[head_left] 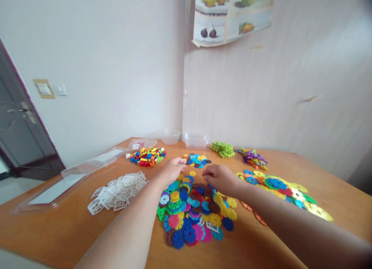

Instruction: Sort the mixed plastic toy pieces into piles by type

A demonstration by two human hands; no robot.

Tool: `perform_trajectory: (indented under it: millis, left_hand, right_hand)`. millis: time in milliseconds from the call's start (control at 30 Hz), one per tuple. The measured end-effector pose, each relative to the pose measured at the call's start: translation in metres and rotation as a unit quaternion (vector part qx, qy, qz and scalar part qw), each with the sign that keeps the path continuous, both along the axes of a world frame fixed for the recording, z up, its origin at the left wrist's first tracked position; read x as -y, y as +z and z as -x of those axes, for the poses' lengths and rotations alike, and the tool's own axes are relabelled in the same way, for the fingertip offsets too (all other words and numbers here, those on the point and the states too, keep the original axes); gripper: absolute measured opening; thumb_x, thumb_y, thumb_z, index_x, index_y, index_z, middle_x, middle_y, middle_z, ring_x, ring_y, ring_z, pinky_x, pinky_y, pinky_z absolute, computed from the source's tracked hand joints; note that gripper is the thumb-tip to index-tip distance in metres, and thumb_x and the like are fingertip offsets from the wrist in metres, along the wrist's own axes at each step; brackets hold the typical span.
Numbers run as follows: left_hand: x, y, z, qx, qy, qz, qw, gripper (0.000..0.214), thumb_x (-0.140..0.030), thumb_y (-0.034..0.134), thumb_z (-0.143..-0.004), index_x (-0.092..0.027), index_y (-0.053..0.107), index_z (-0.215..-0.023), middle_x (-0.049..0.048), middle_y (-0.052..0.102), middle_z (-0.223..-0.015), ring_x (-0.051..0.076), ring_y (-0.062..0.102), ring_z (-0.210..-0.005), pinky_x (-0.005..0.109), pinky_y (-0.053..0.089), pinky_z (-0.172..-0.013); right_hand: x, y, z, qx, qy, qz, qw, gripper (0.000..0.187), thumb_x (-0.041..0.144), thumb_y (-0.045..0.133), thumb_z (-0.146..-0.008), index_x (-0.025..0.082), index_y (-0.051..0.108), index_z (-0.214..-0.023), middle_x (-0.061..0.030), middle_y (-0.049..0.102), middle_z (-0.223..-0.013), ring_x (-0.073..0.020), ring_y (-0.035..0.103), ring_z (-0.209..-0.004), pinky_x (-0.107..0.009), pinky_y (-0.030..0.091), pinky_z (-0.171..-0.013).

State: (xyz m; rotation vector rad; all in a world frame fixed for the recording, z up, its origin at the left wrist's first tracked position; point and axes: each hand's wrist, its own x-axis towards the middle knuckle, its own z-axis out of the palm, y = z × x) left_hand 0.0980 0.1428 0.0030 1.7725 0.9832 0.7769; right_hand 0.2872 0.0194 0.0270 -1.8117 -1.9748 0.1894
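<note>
Left hand (173, 169), centre of frame: fingers extended, near the small disc cluster (197, 159); cannot tell whether it pinches anything. Right hand (219, 177), just right of centre: fingers curled inward; contents, if any, hidden. Large pile of slotted discs (187, 205) lies lower centre on the tabletop (223, 253). White lattice pieces (119, 191) sit left of it; coloured blocks (147, 156) left of centre.

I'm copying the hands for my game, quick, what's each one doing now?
Left hand: loosely open near the small disc pile, nothing seen in it.
Right hand: curled by the big disc pile; can't tell whether it holds anything.
</note>
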Motion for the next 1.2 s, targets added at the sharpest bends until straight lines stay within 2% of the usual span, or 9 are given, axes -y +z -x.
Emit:
perform_trajectory:
  millis: [167,300,400,600,800,900,1033,1133,1200]
  left_hand:
    - [-0.006,-0.004,0.0,0.037,0.016,0.032,0.999,0.024,-0.023,0.056,-0.077,-0.017,0.067,-0.097,0.0069,0.072,-0.095,0.019,0.066,-0.09,0.029,0.049,-0.081]
    - [-0.006,-0.004,-0.001,0.047,0.025,0.046,0.998,0.024,-0.021,0.054,-0.077,-0.017,0.067,-0.097,0.007,0.072,-0.092,0.018,0.066,-0.086,0.028,0.05,-0.078]
    - [-0.005,-0.004,-0.001,0.048,0.035,0.053,0.997,0.023,-0.02,0.053,-0.077,-0.016,0.066,-0.096,0.0071,0.072,-0.089,0.018,0.066,-0.084,0.027,0.05,-0.075]
    - [-0.005,-0.004,-0.003,0.032,0.047,0.045,0.997,0.022,-0.019,0.054,-0.075,-0.017,0.067,-0.093,0.0064,0.072,-0.09,0.017,0.066,-0.082,0.025,0.049,-0.071]
    - [-0.005,-0.005,-0.003,0.034,0.037,0.047,0.998,0.023,-0.02,0.055,-0.074,-0.017,0.067,-0.094,0.0057,0.072,-0.087,0.017,0.066,-0.081,0.024,0.048,-0.068]
    - [-0.005,-0.005,-0.003,0.043,0.041,0.05,0.997,0.021,-0.021,0.055,-0.074,-0.017,0.067,-0.092,0.0052,0.071,-0.085,0.017,0.066,-0.08,0.024,0.048,-0.068]
    - [-0.005,-0.005,-0.003,0.053,0.05,0.058,0.996,0.017,-0.022,0.057,-0.074,-0.017,0.066,-0.088,0.0046,0.07,-0.083,0.016,0.065,-0.078,0.023,0.048,-0.066]
    - [-0.004,-0.004,-0.002,0.057,0.061,0.065,0.994,0.016,-0.023,0.058,-0.075,-0.017,0.065,-0.088,0.0048,0.071,-0.086,0.016,0.065,-0.078,0.024,0.048,-0.066]
    - [-0.004,-0.003,-0.002,0.059,0.067,0.067,0.994,0.016,-0.023,0.058,-0.075,-0.017,0.065,-0.088,0.0048,0.071,-0.086,0.016,0.065,-0.078,0.024,0.048,-0.067]
  right_hand:
    - [-0.049,-0.009,0.002,0.016,0.003,0.037,0.999,0.027,0.021,0.058,-0.078,0.018,0.071,-0.102,-0.0036,0.069,-0.086,-0.0157,0.059,-0.075,-0.023,0.039,-0.063]
    - [-0.07,-0.011,0.004,0.031,0.039,0.09,0.995,0.034,0.02,0.06,-0.077,0.02,0.07,-0.109,-0.0033,0.069,-0.089,-0.0158,0.058,-0.075,-0.023,0.039,-0.063]
    - [-0.078,-0.011,0.004,0.032,0.054,0.124,0.99,0.03,0.019,0.062,-0.074,0.02,0.07,-0.102,-0.002,0.068,-0.085,-0.0153,0.057,-0.074,-0.023,0.037,-0.06]
    - [-0.086,-0.007,0.0,0.016,0.057,0.148,0.987,0.018,0.019,0.068,-0.066,0.017,0.065,-0.083,0.0019,0.061,-0.074,-0.0125,0.052,-0.067,-0.021,0.034,-0.055]
    - [-0.085,-0.005,0.005,-0.037,0.039,0.132,0.99,0.02,0.012,0.07,-0.057,0.018,0.058,-0.073,0.0059,0.054,-0.064,-0.0098,0.047,-0.061,-0.02,0.028,-0.05]
    - [-0.086,-0.002,0.006,-0.083,0.006,0.114,0.99,0.014,0.01,0.064,-0.064,0.018,0.059,-0.075,0.0056,0.055,-0.061,-0.0091,0.049,-0.057,-0.019,0.031,-0.049]
    - [-0.1,0.005,-0.008,-0.152,-0.092,0.073,0.981,0.006,0.015,0.058,-0.076,0.017,0.06,-0.081,0.0025,0.058,-0.059,-0.0097,0.052,-0.052,-0.019,0.037,-0.047]
    - [-0.115,0.005,-0.023,-0.191,-0.159,0.055,0.967,0.006,0.015,0.056,-0.079,0.016,0.06,-0.084,0.0016,0.058,-0.056,-0.0097,0.053,-0.048,-0.019,0.04,-0.047]
    - [-0.123,0.003,-0.029,-0.209,-0.181,0.054,0.96,0.005,0.014,0.056,-0.08,0.016,0.06,-0.084,0.0007,0.059,-0.054,-0.0103,0.055,-0.048,-0.019,0.042,-0.047]
